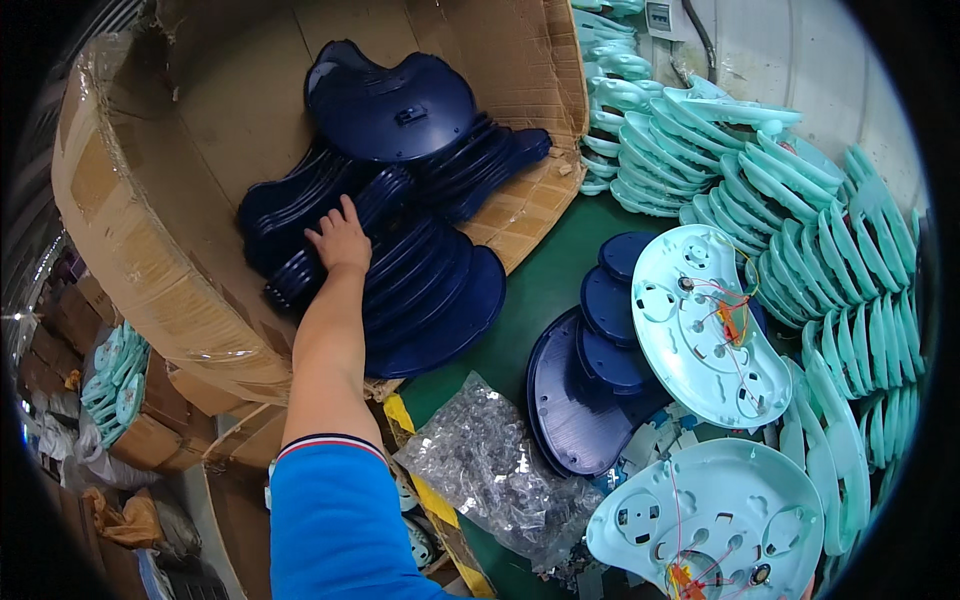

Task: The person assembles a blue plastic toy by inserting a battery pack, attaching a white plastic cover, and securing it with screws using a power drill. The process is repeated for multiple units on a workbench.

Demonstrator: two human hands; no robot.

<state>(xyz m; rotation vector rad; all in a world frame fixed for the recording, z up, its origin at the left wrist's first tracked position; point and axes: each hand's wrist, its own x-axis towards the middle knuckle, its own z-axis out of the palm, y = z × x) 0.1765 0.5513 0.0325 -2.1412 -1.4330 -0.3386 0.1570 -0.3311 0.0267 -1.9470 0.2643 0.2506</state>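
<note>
My left hand [341, 240] reaches into a cardboard box, its fingers spread over a stack of dark navy plastic shells [430, 290]. The fingertips are at the shells' edges, and I cannot tell how firmly they touch. More navy shells [395, 115] with wavy outlines lie nested behind it, the top one showing a small rectangular slot. To the right, on the green table, a few other navy shells [575, 400] overlap. Two mint-green shells, one upper [690, 330] and one lower [740, 510], lie with their insides up, showing thin wires and small orange parts. My right hand is out of view.
The worn cardboard box [140, 230] fills the upper left. A clear plastic bag [490, 460] of small parts lies near the table's yellow-striped edge [430, 500]. Mint-green shells [800, 250] are piled along the right wall. Cartons [150, 420] stand at lower left.
</note>
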